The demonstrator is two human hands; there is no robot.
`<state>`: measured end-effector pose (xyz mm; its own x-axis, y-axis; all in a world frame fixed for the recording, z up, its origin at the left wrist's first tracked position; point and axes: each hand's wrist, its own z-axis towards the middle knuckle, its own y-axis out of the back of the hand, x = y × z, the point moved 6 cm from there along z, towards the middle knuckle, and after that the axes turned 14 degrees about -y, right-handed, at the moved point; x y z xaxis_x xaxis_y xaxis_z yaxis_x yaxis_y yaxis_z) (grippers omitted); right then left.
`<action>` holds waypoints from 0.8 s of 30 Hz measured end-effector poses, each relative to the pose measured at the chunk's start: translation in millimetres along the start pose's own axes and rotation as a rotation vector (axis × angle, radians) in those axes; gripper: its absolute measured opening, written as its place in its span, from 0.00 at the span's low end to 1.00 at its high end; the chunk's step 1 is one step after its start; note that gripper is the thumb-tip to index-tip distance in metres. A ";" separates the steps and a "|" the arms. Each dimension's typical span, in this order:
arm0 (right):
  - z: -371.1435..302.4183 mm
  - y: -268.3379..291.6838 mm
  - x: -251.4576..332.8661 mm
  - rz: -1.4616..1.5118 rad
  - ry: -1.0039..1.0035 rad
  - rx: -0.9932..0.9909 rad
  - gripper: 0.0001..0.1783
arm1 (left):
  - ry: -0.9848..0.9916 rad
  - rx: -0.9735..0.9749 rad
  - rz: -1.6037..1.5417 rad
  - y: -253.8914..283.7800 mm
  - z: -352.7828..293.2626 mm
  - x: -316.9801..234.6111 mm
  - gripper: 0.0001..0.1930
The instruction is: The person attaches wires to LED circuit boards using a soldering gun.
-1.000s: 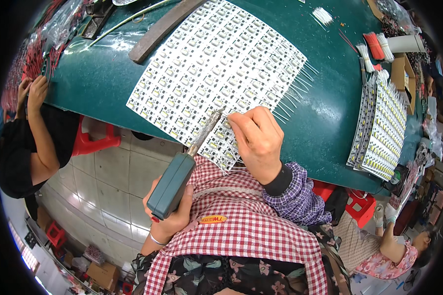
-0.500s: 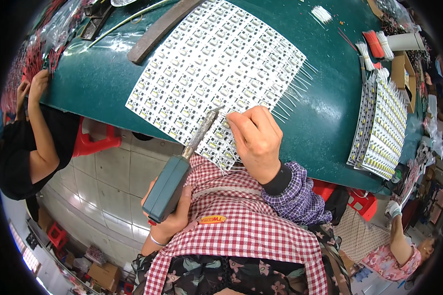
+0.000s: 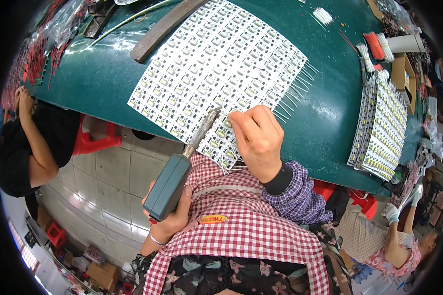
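A large white circuit board panel (image 3: 202, 69), set with rows of small components, lies on the green table and juts over its near edge. White wires stick out along its right side and near corner. My left hand (image 3: 174, 211) is wrapped around the dark green body of a soldering iron (image 3: 168, 187), whose tip touches or hovers just over the panel. Close to that tip, my right hand (image 3: 257, 140) is pinched above the panel's near part. What its fingertips hold is too small to make out, though thin white wires lie just below.
Stacked wired panels (image 3: 379, 128) stand at the right, near bundles of red and white wires (image 3: 374, 45). A dark curved bar (image 3: 165, 32) lies beyond the panel's left edge. A co-worker's arm (image 3: 39, 152) is at the far left; another person (image 3: 398, 241) is at lower right.
The panel and my hands have barely shifted. At the left, the co-worker's hands have drawn lower; the person at lower right now has both gloved hands in view.
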<state>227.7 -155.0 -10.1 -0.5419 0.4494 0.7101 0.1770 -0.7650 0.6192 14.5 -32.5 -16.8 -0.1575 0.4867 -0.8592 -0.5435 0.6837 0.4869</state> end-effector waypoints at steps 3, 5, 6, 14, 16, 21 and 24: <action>-0.2 0.0 -0.1 -0.001 0.004 -0.001 0.11 | -0.011 0.001 0.000 -0.2 -0.5 0.0 0.12; -0.2 0.3 0.6 0.001 0.005 -0.002 0.11 | -0.007 0.002 -0.002 -0.2 -0.5 0.2 0.12; -0.4 1.2 0.2 0.003 -0.013 0.009 0.11 | -0.013 -0.005 0.000 0.2 -0.2 -0.5 0.12; 5.3 26.8 9.9 0.040 -0.038 0.026 0.11 | 0.025 -0.082 -0.014 4.7 -4.4 0.1 0.12; 6.3 18.9 6.3 0.066 -0.031 0.040 0.11 | 0.010 -0.047 0.033 3.8 -6.3 1.3 0.12; 3.3 4.7 -3.4 0.077 -0.032 0.074 0.10 | 0.030 -0.042 -0.008 2.2 -7.0 -0.7 0.12; 2.3 4.0 -2.7 0.056 -0.016 0.059 0.10 | 0.017 -0.037 -0.007 1.4 -5.5 -1.7 0.12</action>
<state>231.7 -158.2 -8.7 -0.5165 0.4140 0.7495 0.2556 -0.7609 0.5965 9.4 -35.3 -15.6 -0.1679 0.4726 -0.8652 -0.5743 0.6664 0.4755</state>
